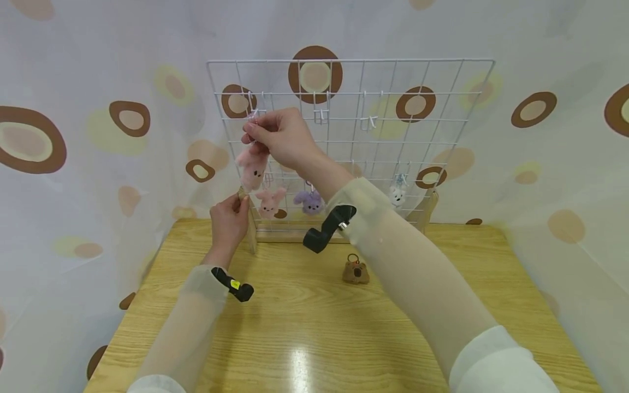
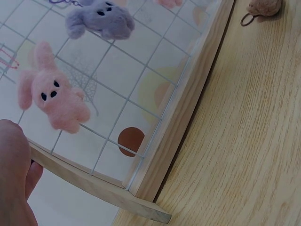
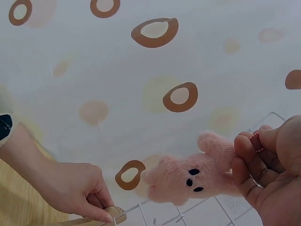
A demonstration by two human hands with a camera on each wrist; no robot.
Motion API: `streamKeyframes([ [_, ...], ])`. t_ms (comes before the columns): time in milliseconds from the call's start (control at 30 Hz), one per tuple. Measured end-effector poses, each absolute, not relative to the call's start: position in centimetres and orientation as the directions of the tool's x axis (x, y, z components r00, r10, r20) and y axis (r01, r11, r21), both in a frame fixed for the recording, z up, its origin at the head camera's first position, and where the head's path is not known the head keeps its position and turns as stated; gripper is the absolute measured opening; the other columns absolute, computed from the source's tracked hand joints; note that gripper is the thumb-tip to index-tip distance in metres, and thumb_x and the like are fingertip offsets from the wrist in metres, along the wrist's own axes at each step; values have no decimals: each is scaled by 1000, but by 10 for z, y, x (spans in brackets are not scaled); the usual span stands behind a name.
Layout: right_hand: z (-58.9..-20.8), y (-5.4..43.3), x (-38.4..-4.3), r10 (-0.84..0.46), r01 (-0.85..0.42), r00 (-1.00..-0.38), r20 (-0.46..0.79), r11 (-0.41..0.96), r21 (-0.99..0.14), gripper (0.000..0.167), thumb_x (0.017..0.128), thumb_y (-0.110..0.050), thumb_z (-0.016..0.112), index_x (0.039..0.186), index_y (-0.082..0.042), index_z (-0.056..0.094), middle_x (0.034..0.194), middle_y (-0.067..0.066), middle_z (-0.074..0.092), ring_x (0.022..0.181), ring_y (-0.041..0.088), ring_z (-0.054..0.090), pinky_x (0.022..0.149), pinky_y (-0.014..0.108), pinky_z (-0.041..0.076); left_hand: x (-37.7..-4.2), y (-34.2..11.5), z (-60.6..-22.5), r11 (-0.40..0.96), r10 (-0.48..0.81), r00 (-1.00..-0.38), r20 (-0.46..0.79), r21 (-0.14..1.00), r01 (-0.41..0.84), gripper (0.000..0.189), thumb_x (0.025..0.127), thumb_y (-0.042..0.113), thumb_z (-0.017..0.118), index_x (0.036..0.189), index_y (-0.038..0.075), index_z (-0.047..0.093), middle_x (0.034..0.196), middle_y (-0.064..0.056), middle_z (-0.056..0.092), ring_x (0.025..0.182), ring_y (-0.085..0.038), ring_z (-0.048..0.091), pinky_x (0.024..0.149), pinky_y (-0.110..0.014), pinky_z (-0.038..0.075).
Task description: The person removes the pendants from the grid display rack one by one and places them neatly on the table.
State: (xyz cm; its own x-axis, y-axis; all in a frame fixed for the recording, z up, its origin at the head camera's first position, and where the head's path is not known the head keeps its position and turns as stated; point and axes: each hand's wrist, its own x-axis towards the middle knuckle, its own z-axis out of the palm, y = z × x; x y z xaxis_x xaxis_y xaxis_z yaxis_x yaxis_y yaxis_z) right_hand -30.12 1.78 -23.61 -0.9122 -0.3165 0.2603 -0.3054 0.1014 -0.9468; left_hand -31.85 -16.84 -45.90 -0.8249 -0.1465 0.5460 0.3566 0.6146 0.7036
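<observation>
My right hand (image 1: 290,136) pinches the bead chain of a pink plush keychain (image 1: 254,170) near a hook at the upper left of the white wire grid (image 1: 354,143). The plush hangs below the fingers; in the right wrist view the pink chain (image 3: 256,141) shows between thumb and fingers. Whether the chain is on the hook is hidden by the hand. My left hand (image 1: 229,222) grips the top of the stand's left wooden leg (image 2: 101,186). Just right of it, another pink plush (image 2: 56,94) hangs on the grid beside a purple plush (image 2: 101,19).
White hooks (image 1: 321,115) sit along the grid's upper part. A white plush (image 1: 397,196) hangs at the lower right, partly behind my right forearm's line. On the wooden table (image 1: 275,311) lies a brown bear keychain (image 1: 356,272). A patterned curtain (image 1: 123,60) stands behind.
</observation>
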Motion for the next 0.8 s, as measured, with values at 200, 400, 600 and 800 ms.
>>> streamKeyframes([
  [200,-233,20,-294,-340,-332,-896,286,87,-939,17,105,-11,67,108,2,78,94,13,78,77,21,71,75,31,61,-317,-168,-456,614,-144,-823,549,702,361,27,106,12,67,85,-4,75,67,-13,69,53,-20,53,49,-26,37],
  [400,-235,30,-287,-342,-364,-887,310,104,-926,17,105,-10,67,109,3,78,98,18,78,77,20,71,74,31,60,-318,-170,-457,628,-143,-817,558,690,361,30,106,14,66,81,-1,72,64,-10,65,53,-21,49,50,-30,35],
  [600,-241,46,-280,-354,-377,-883,307,147,-915,19,106,-12,66,109,3,77,96,14,77,77,22,71,74,32,60,-318,-172,-457,636,-141,-812,567,681,365,30,106,15,66,82,-2,72,65,-12,67,54,-21,53,51,-28,37],
  [800,-252,62,-273,-362,-371,-886,289,181,-911,18,106,-12,66,107,3,77,100,21,77,78,22,70,75,32,60,-318,-173,-457,638,-147,-820,553,687,349,29,106,15,66,83,-2,72,69,-12,71,56,-19,58,52,-24,39],
])
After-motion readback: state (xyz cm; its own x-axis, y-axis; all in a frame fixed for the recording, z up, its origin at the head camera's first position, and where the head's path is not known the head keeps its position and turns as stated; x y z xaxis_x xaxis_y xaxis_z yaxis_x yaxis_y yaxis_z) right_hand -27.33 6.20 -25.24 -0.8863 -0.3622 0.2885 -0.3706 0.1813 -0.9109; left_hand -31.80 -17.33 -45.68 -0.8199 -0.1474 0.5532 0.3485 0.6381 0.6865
